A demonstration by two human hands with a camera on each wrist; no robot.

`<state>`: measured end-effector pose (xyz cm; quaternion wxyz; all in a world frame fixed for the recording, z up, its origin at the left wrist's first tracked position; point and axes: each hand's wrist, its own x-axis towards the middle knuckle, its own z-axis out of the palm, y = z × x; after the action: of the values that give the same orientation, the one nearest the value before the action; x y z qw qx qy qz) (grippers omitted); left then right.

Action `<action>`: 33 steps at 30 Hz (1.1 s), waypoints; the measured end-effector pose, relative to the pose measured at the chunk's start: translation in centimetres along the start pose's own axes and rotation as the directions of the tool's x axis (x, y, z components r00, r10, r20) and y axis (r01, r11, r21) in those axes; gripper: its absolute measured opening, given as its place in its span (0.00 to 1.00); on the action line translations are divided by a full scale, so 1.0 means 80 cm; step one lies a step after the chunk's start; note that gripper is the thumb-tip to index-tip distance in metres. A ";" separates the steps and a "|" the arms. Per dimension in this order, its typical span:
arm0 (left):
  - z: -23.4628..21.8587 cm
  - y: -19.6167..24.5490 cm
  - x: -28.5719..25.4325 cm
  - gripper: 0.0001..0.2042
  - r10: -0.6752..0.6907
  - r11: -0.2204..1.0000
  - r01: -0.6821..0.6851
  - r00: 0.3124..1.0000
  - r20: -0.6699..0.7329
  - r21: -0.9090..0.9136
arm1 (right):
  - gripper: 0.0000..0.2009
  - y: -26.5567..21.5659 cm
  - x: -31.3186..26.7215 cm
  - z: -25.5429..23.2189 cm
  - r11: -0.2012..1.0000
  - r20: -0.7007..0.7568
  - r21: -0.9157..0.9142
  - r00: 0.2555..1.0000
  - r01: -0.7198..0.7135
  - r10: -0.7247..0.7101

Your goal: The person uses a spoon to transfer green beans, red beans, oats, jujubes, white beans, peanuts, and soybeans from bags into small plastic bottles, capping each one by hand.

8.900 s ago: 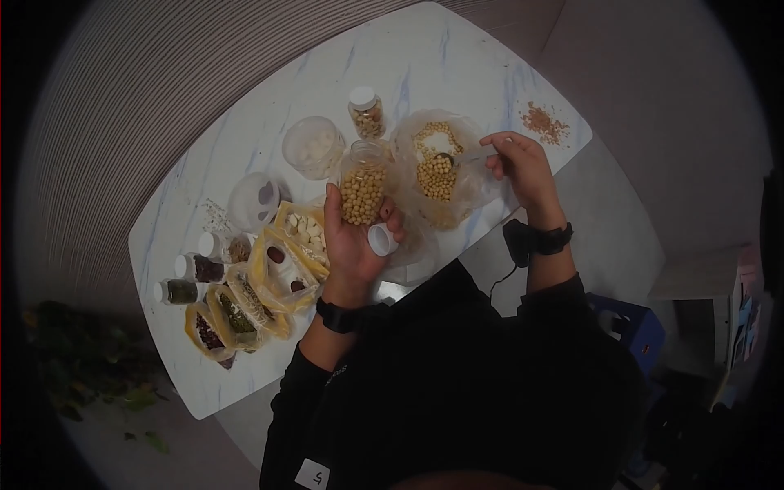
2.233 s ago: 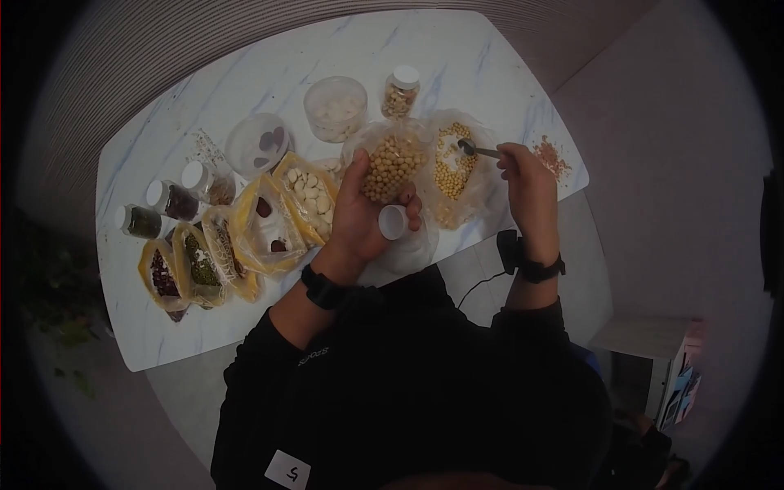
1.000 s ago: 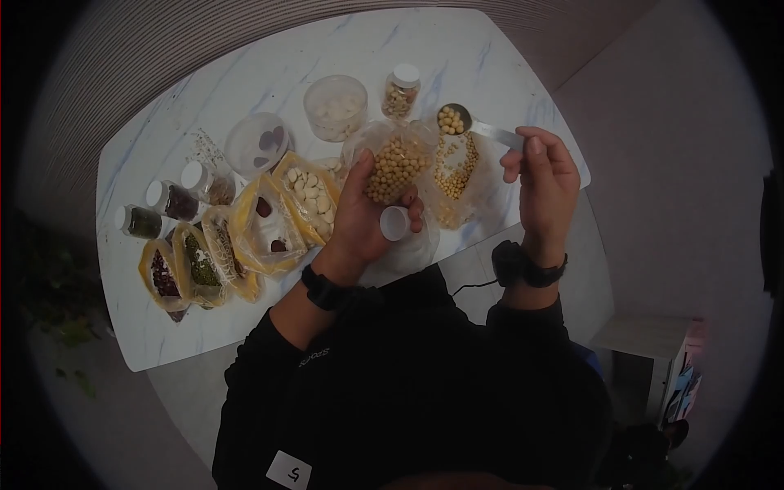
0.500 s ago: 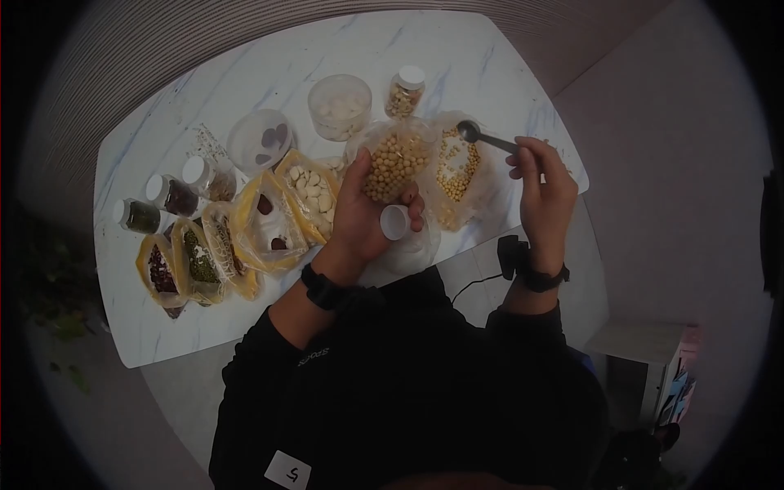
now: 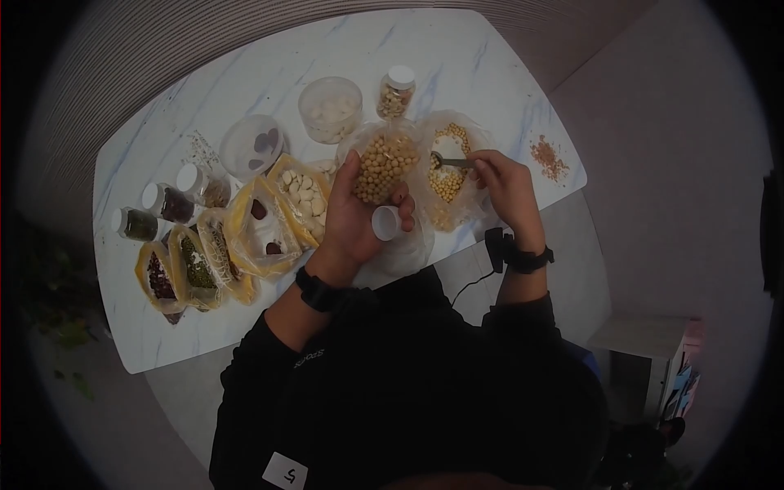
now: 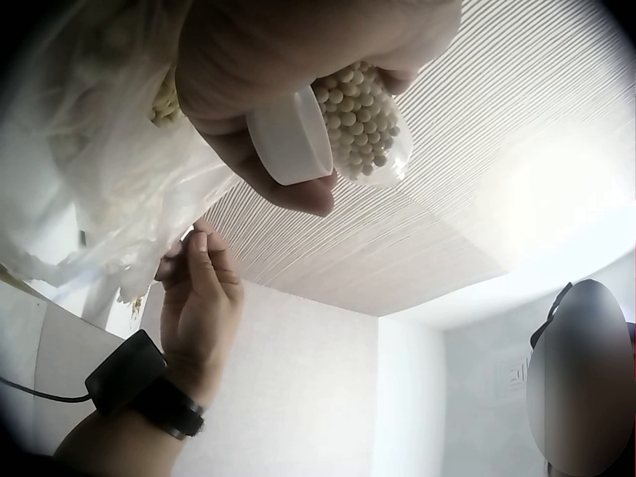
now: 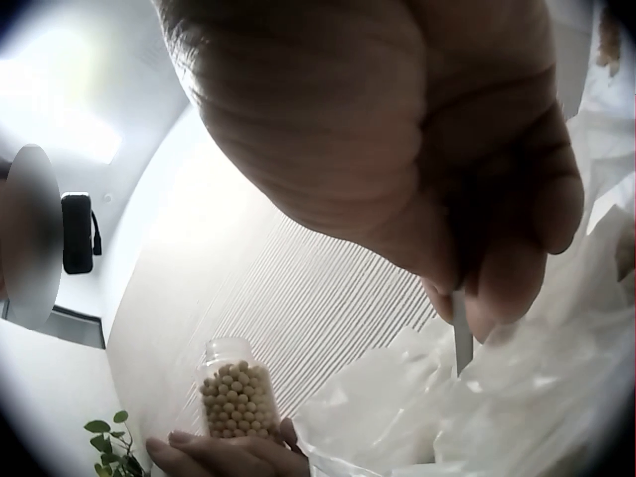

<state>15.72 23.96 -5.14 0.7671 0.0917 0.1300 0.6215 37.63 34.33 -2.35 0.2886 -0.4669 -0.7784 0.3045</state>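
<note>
My left hand grips a clear jar largely filled with round, pale-yellow soybeans. The jar has no lid on its mouth and leans toward the bag in the head view. A white lid is held against the same hand by its fingers, below the jar. Between thumb and fingers my right hand pinches the handle of a metal spoon. The spoon's bowl is down among the soybeans inside an open clear plastic bag. In the right wrist view the bag hides the bowl, leaving a bit of handle visible.
A capped jar and a round tub of white pieces stand behind. Another tub, several white-capped jars and a row of open yellow-edged bags occupy the left. Reddish crumbs lie at the right.
A second ago the right hand held the spoon raised with soybeans; half a second ago it was still above the bag. Now the spoon is down in the bag. The left hand keeps the jar and lid.
</note>
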 end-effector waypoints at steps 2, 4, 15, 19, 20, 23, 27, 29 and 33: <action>0.000 0.000 0.000 0.32 0.000 1.000 0.000 1.000 0.000 -0.002 | 0.08 0.004 -0.001 -0.006 0.996 0.054 0.077 0.998 -0.042 0.038; -0.001 0.000 0.000 0.31 -0.003 1.000 0.003 1.000 0.009 -0.006 | 0.09 0.005 -0.003 -0.013 0.961 0.174 0.178 0.968 -0.212 0.181; -0.001 -0.001 0.001 0.31 0.010 1.000 -0.010 1.000 0.024 0.007 | 0.10 0.018 -0.006 -0.041 0.808 0.108 0.533 0.968 -0.249 0.228; 0.001 -0.002 0.000 0.31 0.003 1.000 -0.003 1.000 0.017 0.015 | 0.11 -0.009 -0.007 -0.047 0.778 -0.052 0.623 0.988 -0.083 0.147; 0.001 -0.002 0.000 0.31 0.002 1.000 -0.003 1.000 0.016 0.016 | 0.11 -0.018 -0.007 -0.047 0.777 -0.052 0.624 0.988 -0.083 0.147; 0.001 -0.003 0.001 0.31 0.006 0.999 -0.006 1.000 0.002 0.032 | 0.11 -0.051 -0.011 -0.040 0.759 -0.146 0.650 0.986 0.032 0.083; -0.001 -0.004 0.001 0.28 -0.006 1.000 0.007 1.000 0.019 -0.017 | 0.10 -0.095 -0.020 -0.020 0.829 -0.265 0.520 0.962 0.205 -0.072; 0.001 -0.003 0.000 0.28 -0.009 1.000 0.010 1.000 0.021 -0.017 | 0.09 -0.109 -0.025 -0.012 0.894 -0.314 0.322 0.926 0.311 -0.210; 0.003 -0.001 -0.001 0.28 -0.003 0.999 0.005 0.999 0.040 -0.035 | 0.09 -0.112 -0.024 -0.013 0.829 -0.312 -0.145 0.771 0.540 -0.556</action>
<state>15.83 23.86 -4.90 0.7722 0.0903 0.1040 0.6202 34.19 29.45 4.63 0.4840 -0.2721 -0.8252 0.1034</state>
